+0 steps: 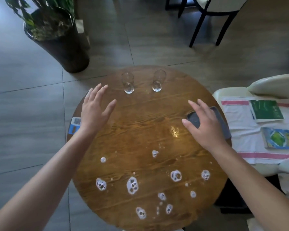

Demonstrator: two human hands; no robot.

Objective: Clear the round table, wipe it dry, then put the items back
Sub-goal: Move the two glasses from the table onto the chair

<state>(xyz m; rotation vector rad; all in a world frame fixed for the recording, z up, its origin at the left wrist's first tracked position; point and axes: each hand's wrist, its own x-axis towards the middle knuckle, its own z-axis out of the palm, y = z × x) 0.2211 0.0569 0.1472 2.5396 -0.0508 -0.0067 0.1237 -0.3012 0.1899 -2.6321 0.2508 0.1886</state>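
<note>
Both hands, left [93, 112] and right [205, 127], hover spread and empty over the wet tabletop [140, 130], the right above a grey tray [218, 117] at frame right.

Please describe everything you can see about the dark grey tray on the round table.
The dark grey tray is a shallow rectangular dish with rounded corners, a raised rim and a speckled inner floor; its material cannot be told. It lies flat at the right edge of the round wooden table, turned at an angle, beside the chair with the towel. It looks empty where it shows. The right hand, fingers spread, covers its middle; whether the hand touches it is unclear.
</note>
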